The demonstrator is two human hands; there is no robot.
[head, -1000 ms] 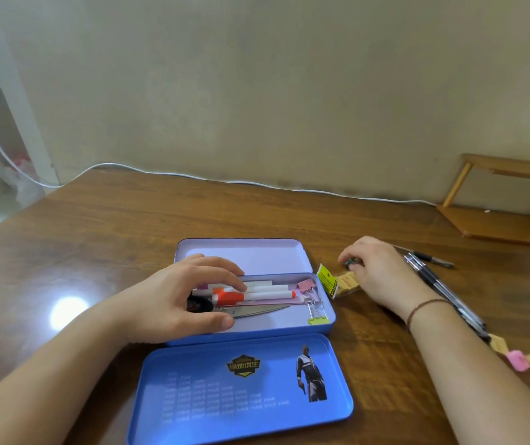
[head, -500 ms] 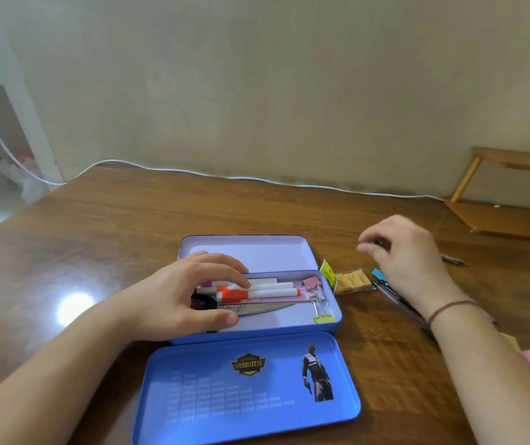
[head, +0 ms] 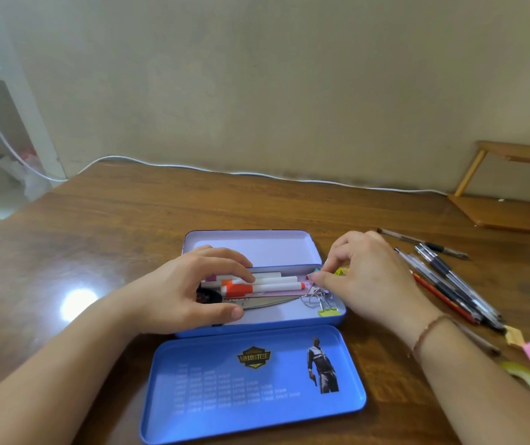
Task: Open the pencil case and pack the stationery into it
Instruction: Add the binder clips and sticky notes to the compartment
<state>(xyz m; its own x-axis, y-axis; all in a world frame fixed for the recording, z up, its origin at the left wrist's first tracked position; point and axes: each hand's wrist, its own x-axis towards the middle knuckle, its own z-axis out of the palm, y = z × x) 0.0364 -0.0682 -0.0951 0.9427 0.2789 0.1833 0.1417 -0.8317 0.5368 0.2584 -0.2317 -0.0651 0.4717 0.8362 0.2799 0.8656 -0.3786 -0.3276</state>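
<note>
The case (head: 259, 316) lies open at centre frame on the table (head: 113, 226), its printed lid (head: 254, 380) folded flat below it. Your left hand (head: 186, 290) spans the left end of the tray, thumb on the near wall, fingers resting on the markers (head: 267, 285); it steadies rather than grips. Your right hand (head: 363, 277) sits at the tray's right end, thumb and forefinger pinched on a small blue and yellow item (head: 337, 272); what it is cannot be told. Binder clips (head: 320, 303) lie in the right corner.

The pens (head: 449, 284) lie loose at right of frame, well apart from the case. Expect them to be light, stiff and smooth, and likely to roll. Take each at mid-barrel between thumb and two fingers, and lay it lengthwise along the markers. The tin is probably light and will slide if pushed, so hold its near wall down.
</note>
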